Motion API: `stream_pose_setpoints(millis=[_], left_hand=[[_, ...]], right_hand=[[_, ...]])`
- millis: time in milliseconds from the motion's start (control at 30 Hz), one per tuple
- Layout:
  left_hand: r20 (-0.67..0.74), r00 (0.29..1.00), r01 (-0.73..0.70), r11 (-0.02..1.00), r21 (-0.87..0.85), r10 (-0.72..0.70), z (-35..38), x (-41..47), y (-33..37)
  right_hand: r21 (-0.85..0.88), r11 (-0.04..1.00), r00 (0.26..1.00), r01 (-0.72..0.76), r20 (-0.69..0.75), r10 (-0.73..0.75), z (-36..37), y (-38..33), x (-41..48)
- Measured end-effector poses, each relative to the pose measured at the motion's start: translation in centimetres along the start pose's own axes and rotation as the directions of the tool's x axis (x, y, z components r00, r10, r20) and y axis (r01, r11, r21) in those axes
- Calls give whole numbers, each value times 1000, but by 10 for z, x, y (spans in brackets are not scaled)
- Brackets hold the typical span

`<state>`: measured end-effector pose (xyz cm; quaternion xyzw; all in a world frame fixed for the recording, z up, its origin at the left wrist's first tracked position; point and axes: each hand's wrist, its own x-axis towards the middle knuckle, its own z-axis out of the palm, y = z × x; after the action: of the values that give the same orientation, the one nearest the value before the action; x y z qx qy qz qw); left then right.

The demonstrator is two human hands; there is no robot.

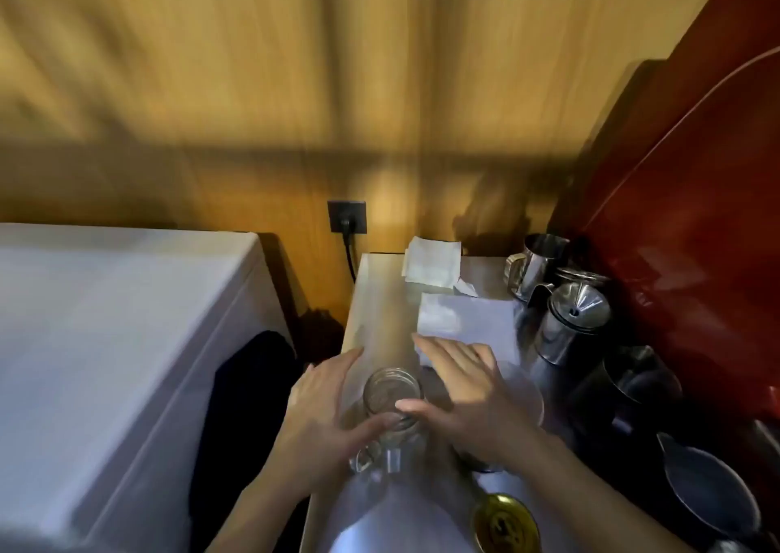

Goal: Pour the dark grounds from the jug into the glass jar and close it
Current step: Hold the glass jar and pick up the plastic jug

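A clear glass jar [392, 400] is seen standing upright and open-mouthed on a narrow pale counter [380, 295], near its front end. No grounds can be made out inside it; the glass is blurred, and a wire clasp seems to hang at its near side. The jar is flanked by both hands. The left hand [325, 417] is spread, its thumb laid against the jar's near wall while the fingers reach past its left side. The right hand [468, 400] is likewise spread, thumb touching the jar's rim, the fingers stretched flat over something pale beside the jar; whether either hand truly grips cannot be told. A gold-coloured lid [506, 525] lies on the counter at the lower edge, near the right forearm; a dark mark on it cannot be read. A dark jug [629, 388] is placed to the right, with steel pitchers [536, 263] and a steel funnel [580, 303] behind it. White papers [472, 324] are spread beyond the hands. No writing is legible anywhere. A wall socket [347, 216] is set in the wood panelling.
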<state>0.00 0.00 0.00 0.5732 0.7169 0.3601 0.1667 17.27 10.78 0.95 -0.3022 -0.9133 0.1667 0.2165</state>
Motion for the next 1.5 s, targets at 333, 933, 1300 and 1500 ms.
stream_pose_setpoints(millis=[333, 933, 1300, 1500], left_hand=[[-62, 988, 151, 983, 107, -145, 32, -8, -7], [233, 971, 71, 995, -74, -52, 24, 4, -24], [211, 976, 139, 899, -415, -54, 31, 12, -26], [200, 977, 151, 907, -392, -77, 29, 9, -26]], right_hand=[[-66, 989, 984, 129, 134, -120, 16, -5, 4], [-52, 997, 984, 65, 169, -55, 15, -4, 2], [-134, 986, 984, 98, 163, -75, 12, -4, -6], [-111, 991, 982, 78, 180, -57, 13, -4, -8]])
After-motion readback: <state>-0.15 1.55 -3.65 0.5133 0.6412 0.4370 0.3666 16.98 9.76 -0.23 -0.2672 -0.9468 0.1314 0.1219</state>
